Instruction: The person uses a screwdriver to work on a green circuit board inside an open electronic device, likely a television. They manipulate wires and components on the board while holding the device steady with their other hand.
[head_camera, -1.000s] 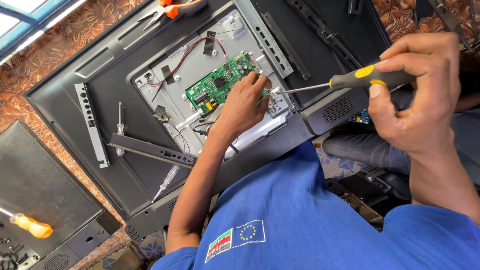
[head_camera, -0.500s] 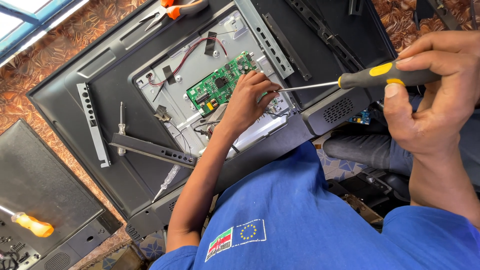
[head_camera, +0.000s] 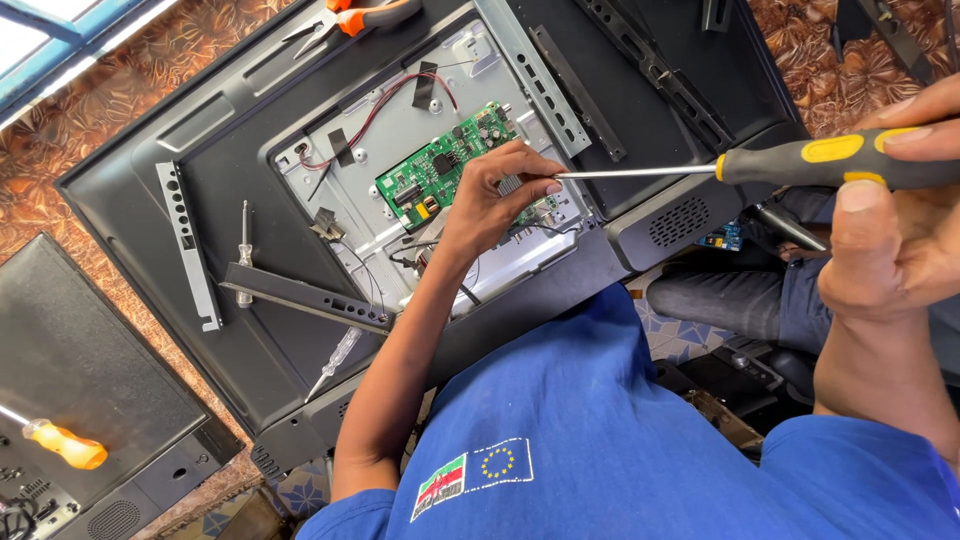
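Right hand (head_camera: 890, 235) closed on the yellow and black screwdriver (head_camera: 835, 163), thumb along the underside of the handle, other fingers wrapped over the top. Long steel shaft running left, tip arriving at the fingertips of the left hand (head_camera: 497, 195). Left fingers bent and close together, pinched around the tip just above the green circuit board (head_camera: 447, 165); whether a small screw sits between them, cannot tell. Board lying on the grey metal plate (head_camera: 400, 130) in the opened back of the flat television (head_camera: 250, 330), red and black wires (head_camera: 375, 115) curving above it.

Further out: a loose black bar (head_camera: 300, 297) across the back panel, a thin screwdriver (head_camera: 243, 250) just beside it, a clear tester screwdriver (head_camera: 335, 362) lower down, pliers with orange grips (head_camera: 365, 14) at the top edge, an orange-handled screwdriver (head_camera: 62, 444) on a second dark set at the left.

Possible trouble, only as judgement: tip slipping off and scratching the board or pricking the left fingertips, because of the long shaft held far back; a tiny screw falling between the wires and getting lost
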